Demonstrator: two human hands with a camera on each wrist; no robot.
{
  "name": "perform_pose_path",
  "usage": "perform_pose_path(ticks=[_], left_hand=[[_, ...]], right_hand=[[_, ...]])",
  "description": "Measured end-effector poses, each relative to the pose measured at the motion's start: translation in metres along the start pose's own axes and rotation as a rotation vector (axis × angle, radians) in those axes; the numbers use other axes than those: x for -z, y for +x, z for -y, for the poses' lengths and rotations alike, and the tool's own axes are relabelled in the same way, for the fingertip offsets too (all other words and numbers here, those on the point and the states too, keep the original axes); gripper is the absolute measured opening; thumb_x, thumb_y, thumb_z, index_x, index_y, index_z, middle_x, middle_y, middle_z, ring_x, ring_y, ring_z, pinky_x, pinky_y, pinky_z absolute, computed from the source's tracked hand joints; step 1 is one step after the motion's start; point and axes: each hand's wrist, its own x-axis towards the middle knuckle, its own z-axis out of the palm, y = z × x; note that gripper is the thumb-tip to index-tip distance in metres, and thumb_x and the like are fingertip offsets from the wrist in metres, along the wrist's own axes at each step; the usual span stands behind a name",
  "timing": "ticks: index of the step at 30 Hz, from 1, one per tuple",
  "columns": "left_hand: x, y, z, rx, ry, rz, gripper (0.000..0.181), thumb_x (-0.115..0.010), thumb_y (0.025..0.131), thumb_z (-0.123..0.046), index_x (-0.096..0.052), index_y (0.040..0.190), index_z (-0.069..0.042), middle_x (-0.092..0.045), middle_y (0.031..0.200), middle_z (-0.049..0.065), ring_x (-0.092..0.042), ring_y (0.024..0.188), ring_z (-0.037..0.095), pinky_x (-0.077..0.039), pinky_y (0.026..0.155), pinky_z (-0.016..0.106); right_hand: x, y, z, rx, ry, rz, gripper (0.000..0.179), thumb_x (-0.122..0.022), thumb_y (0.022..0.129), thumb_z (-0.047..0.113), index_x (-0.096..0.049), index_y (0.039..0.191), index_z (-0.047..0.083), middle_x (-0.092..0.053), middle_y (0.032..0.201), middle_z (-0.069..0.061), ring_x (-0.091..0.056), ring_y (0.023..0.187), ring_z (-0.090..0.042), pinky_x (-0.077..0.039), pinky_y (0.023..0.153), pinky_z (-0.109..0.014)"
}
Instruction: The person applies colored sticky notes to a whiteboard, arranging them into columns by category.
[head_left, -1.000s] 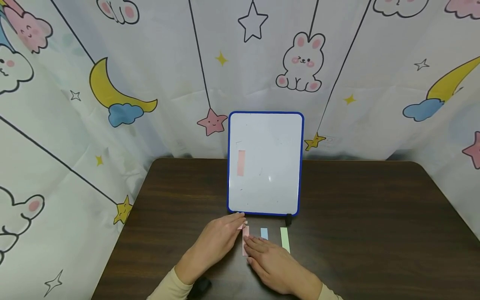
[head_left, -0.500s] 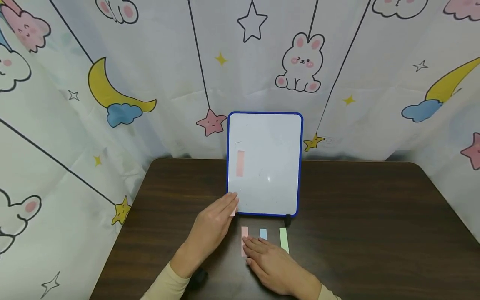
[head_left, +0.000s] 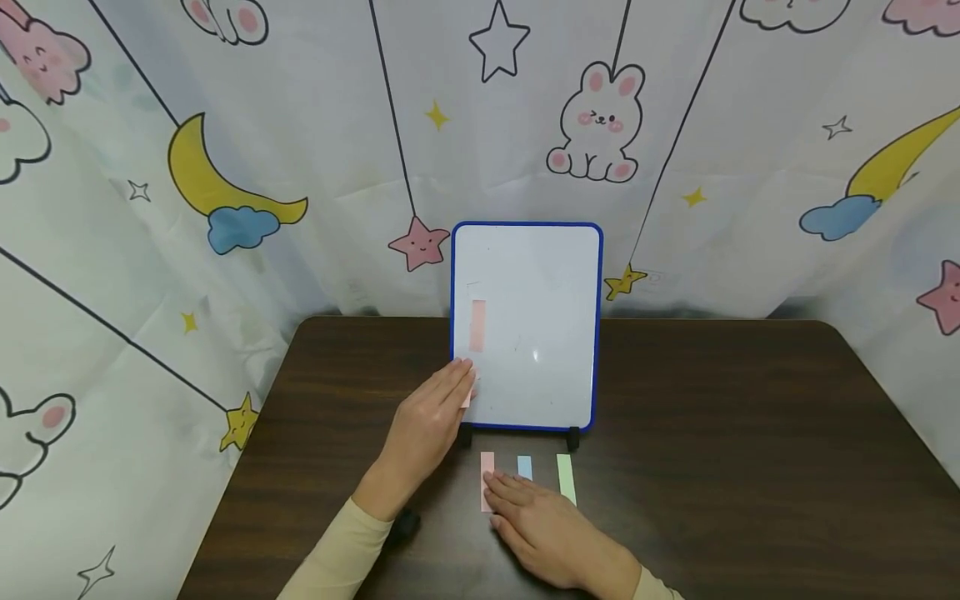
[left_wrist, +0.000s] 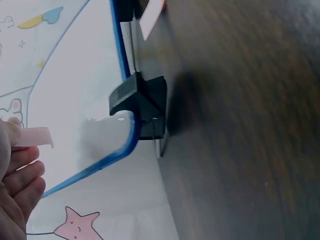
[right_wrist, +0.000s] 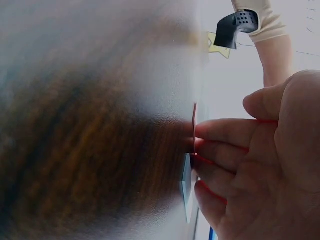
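My left hand (head_left: 423, 421) is at the lower left of a small whiteboard (head_left: 536, 292) with a blue frame. Its thumb and fingers pinch a pink sticky strip (left_wrist: 34, 136), seen best in the left wrist view. Another pink strip (head_left: 477, 325) is stuck upright on the board, just above the fingertips. On the table, my right hand (head_left: 551, 529) lies with straight fingers, their tips touching a pink sticky-note pad (head_left: 487, 462). Beside that pad are a blue pad (head_left: 524, 467) and a green pad (head_left: 566, 477), both partly hidden by the right hand.
Black stand feet (head_left: 573, 439) hold up the board's lower edge. The dark wooden table (head_left: 720, 450) extends on both sides of it. Behind hangs a white curtain (head_left: 337, 100) printed with rabbits, moons and stars.
My left hand has lifted away from the pink pad, carrying a pink strip up to the board's lower left, then higher along it. The right hand stays in place.
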Motion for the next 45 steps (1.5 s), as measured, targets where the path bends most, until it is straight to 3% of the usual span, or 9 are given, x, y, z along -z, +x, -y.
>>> perform_pose_path(ticks=[10, 19, 27, 36, 45], left_hand=[[-0.009, 0.009, 0.008, 0.022, -0.016, 0.007, 0.048, -0.080, 0.082, 0.005, -0.068, 0.129, 0.002, -0.067, 0.135, 0.016, -0.066, 0.126, 0.030, -0.054, 0.104, 0.040], [-0.021, 0.008, 0.011, 0.007, 0.011, 0.012, 0.044, -0.080, 0.083, 0.004, -0.069, 0.126, 0.004, -0.069, 0.132, 0.018, -0.067, 0.122, 0.032, -0.056, 0.101, 0.040], [-0.024, 0.007, 0.009, -0.009, 0.042, 0.051, 0.044, -0.081, 0.086, -0.006, -0.069, 0.128, 0.002, -0.069, 0.133, 0.016, -0.066, 0.126, 0.030, -0.054, 0.106, 0.040], [-0.025, 0.004, 0.009, -0.040, 0.015, 0.059, 0.038, -0.080, 0.088, -0.012, -0.072, 0.123, 0.000, -0.072, 0.129, 0.013, -0.066, 0.126, 0.030, -0.054, 0.105, 0.040], [-0.024, 0.003, 0.010, -0.035, 0.095, 0.104, 0.047, -0.086, 0.080, -0.006, -0.072, 0.125, -0.001, -0.070, 0.132, 0.012, -0.064, 0.128, 0.028, -0.052, 0.107, 0.039]], right_hand=[[-0.004, -0.001, -0.002, 0.039, -0.045, -0.050, 0.047, -0.038, 0.111, 0.033, -0.053, 0.149, 0.009, -0.052, 0.155, -0.005, -0.050, 0.144, -0.023, -0.046, 0.115, -0.045], [-0.003, 0.000, -0.002, 0.041, -0.040, -0.037, 0.050, -0.034, 0.112, 0.035, -0.051, 0.150, 0.009, -0.050, 0.156, -0.005, -0.048, 0.145, -0.022, -0.044, 0.117, -0.044], [-0.002, 0.000, -0.002, 0.035, -0.041, -0.025, 0.050, -0.033, 0.112, 0.035, -0.051, 0.150, 0.009, -0.050, 0.156, -0.004, -0.047, 0.146, -0.022, -0.044, 0.117, -0.044], [-0.001, -0.001, -0.001, 0.027, -0.028, -0.016, 0.050, -0.033, 0.112, 0.036, -0.051, 0.150, 0.009, -0.050, 0.156, -0.003, -0.047, 0.146, -0.021, -0.043, 0.118, -0.044], [-0.001, -0.001, -0.001, 0.031, -0.030, -0.020, 0.049, -0.034, 0.112, 0.035, -0.051, 0.150, 0.009, -0.050, 0.156, -0.004, -0.047, 0.146, -0.022, -0.043, 0.118, -0.044]])
